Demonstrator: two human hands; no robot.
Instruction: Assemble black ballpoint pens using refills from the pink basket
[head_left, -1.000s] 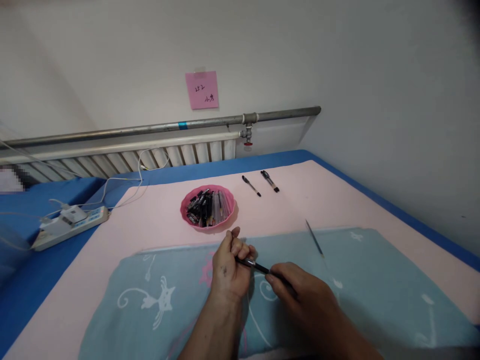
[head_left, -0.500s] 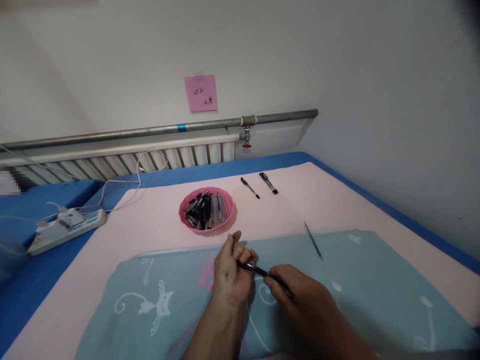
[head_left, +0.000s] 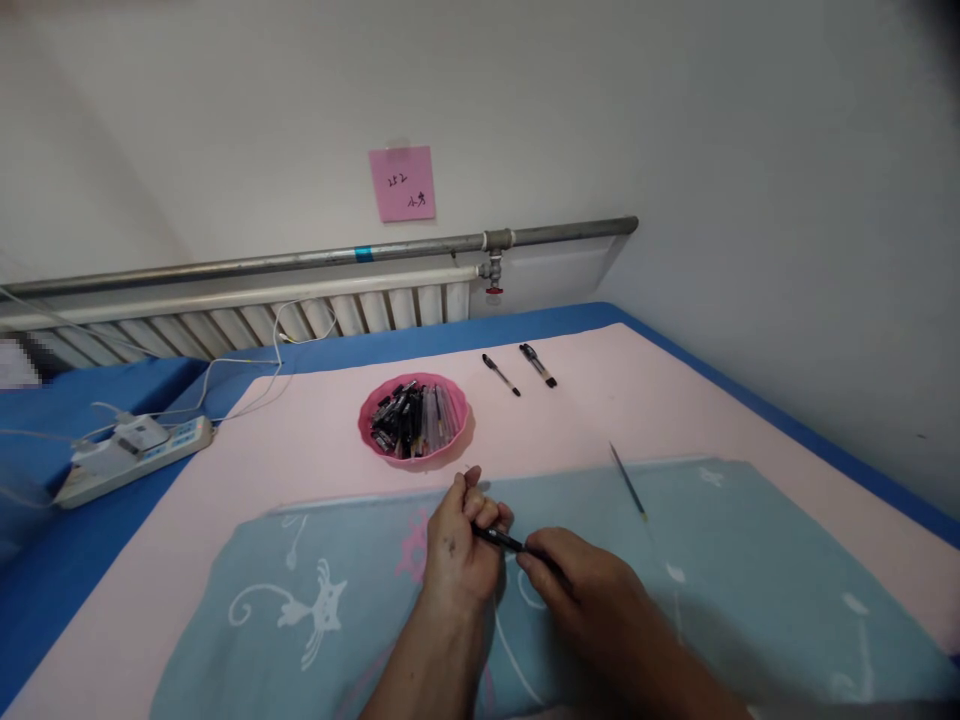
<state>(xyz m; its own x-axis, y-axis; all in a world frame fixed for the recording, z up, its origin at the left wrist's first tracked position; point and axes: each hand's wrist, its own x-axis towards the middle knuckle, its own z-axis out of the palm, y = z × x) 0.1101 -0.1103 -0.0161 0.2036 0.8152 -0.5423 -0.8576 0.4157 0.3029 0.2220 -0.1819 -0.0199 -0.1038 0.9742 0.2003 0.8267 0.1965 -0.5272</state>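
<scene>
A dark pen [head_left: 499, 538] runs between my two hands above the blue-green cloth [head_left: 375, 590]. My left hand [head_left: 469, 540], palm up with curled fingers, is closed around one end of it. The other end sits pinched in my right hand [head_left: 574, 580], whose thumb and fingers hide that part. Farther off, a pink scalloped bowl [head_left: 364, 418] holds many black pen parts [head_left: 401, 420] and clear tubes [head_left: 437, 418]. A thin pen refill [head_left: 628, 482] lies on the right, partly on the cloth.
Behind the bowl's right side lie a single capped pen [head_left: 501, 375] and a small group of pens [head_left: 538, 366] on the pink sheet [head_left: 585, 410]. A power strip [head_left: 139, 465] with cables stands at the left. A radiator [head_left: 375, 310] and metal pipe [head_left: 262, 265] line the wall.
My right hand has slid slightly left along the pen, toward my left hand, so less of the pen shows between them. My left hand stays nearly in place.
</scene>
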